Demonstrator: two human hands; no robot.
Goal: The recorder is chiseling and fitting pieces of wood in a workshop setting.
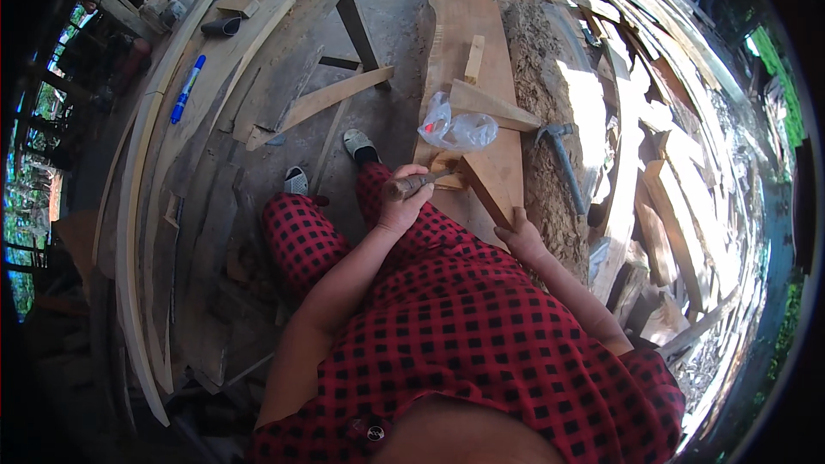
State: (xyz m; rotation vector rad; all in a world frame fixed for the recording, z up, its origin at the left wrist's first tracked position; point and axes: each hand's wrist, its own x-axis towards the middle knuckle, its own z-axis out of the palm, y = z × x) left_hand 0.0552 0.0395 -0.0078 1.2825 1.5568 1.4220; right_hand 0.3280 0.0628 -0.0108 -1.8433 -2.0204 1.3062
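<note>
My left hand is closed around the brown wooden handle of what looks like a chisel. Its narrow shaft points right, and the tip is close to the upper end of a short wooden board; whether they touch I cannot tell. My right hand grips the lower end of this board, which slants down to the right. Beneath it lies a long, wide plank. A small wood block shows beside the board's upper end. Just beyond are a crumpled clear plastic bag and a tapered wood piece.
A hammer rests on a rough-barked log to the right. A small wood strip lies farther up the plank. Left are stacked boards with a blue marker. Split timber is heaped at the right.
</note>
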